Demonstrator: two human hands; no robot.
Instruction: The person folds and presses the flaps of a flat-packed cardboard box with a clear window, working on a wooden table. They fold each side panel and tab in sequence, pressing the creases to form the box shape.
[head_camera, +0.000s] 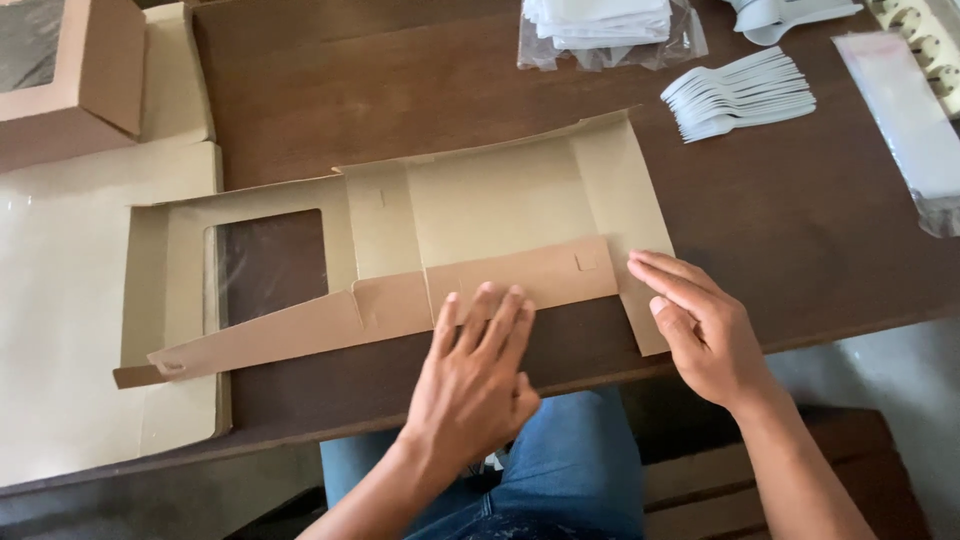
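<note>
We see a flat, unfolded cardboard box blank (480, 215) with a clear window lying on a dark wooden table (800, 210). Our left hand (480, 375) presses flat, fingers spread, on the folded front flap. Our right hand (700, 330) rests open at the blank's right side panel, gripping nothing. White plastic forks (745, 95) lie well apart, top right

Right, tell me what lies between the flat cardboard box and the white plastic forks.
Only bare dark wooden table between the cardboard box and the forks, in the head view.
</note>
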